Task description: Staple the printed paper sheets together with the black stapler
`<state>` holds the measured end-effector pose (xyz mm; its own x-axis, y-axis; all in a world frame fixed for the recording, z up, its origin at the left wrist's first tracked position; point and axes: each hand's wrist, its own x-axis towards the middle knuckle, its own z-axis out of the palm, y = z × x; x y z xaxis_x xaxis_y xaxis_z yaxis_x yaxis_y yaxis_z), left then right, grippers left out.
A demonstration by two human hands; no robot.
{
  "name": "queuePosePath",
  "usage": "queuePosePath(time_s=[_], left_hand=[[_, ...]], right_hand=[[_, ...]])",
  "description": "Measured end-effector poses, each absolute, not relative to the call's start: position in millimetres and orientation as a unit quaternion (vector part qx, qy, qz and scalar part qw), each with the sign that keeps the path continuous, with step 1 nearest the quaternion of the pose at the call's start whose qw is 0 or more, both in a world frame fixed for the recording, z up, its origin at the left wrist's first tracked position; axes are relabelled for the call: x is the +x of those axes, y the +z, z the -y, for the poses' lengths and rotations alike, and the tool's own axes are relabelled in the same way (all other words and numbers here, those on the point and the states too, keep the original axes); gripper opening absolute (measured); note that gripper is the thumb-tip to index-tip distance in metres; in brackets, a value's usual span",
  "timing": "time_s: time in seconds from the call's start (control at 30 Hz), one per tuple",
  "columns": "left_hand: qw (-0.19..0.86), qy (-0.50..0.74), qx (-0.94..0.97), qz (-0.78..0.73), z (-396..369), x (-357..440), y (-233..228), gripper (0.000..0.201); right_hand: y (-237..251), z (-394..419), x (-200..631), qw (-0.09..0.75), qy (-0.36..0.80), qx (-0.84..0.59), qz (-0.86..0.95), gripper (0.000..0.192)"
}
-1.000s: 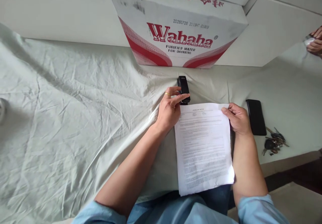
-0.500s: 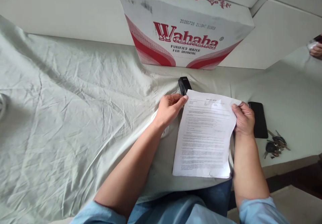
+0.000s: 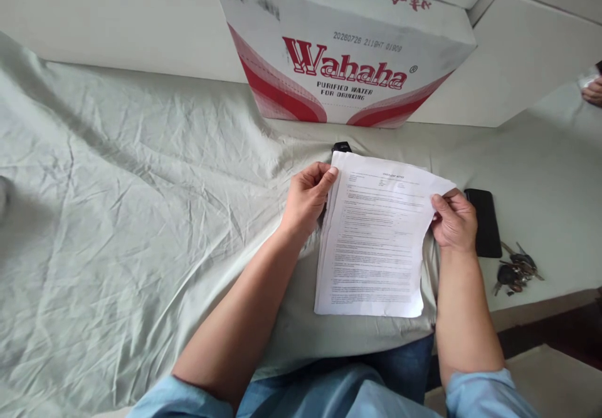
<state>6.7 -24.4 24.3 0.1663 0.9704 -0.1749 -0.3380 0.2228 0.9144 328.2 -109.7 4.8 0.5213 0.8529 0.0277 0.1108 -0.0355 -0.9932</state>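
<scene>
— What has changed around the papers [image 3: 374, 242] in the last second?

— A second ago the person's left hand [image 3: 305, 198] lay on the stapler [image 3: 342, 147], just past the top left corner of the papers. It has come off the stapler and now pinches that corner, thumb on top and fingers curled underneath. The papers have risen from flat on the counter [image 3: 141, 205] to a tilt, top edge lifted, and they now cover all but the far tip of the stapler.

— And the right hand [image 3: 454, 220]?

— It keeps its grip on the right edge of the papers, thumb on the printed face and fingers clenched behind (so both hands are closed on the one stack). Along the left edge several sheets show, slightly fanned.

— What does that say about the work?

— As a judgement only: the stapler has been let go and the sheets are being handled as a stack, perhaps checked or squared up. Whether a staple is in that corner cannot be told, since the thumb hides it.

— What else lies about the papers?

— Beyond them stands a cardboard box [image 3: 348, 54] for drinking water. Just right of them, past the right hand, lies a black phone [image 3: 482, 222], and further right a bunch of keys [image 3: 515, 269]. Far off to the upper right another person's hand [image 3: 592, 89] shows at the picture's edge, well apart from the papers.
</scene>
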Motion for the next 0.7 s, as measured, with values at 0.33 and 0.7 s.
queuePosePath(time_s=[0.33,0.7], left_hand=[[0.634,0.465,0.435,-0.439,28.7,6.6,26.8,0.045],[0.598,0.486,0.446,-0.456,27.7,6.4,26.3,0.049]], right_hand=[[7.7,106.9,322.5,0.608,0.278,-0.653,0.355,0.067],[7.6,106.7,317.2,0.62,0.272,-0.654,0.338,0.068]])
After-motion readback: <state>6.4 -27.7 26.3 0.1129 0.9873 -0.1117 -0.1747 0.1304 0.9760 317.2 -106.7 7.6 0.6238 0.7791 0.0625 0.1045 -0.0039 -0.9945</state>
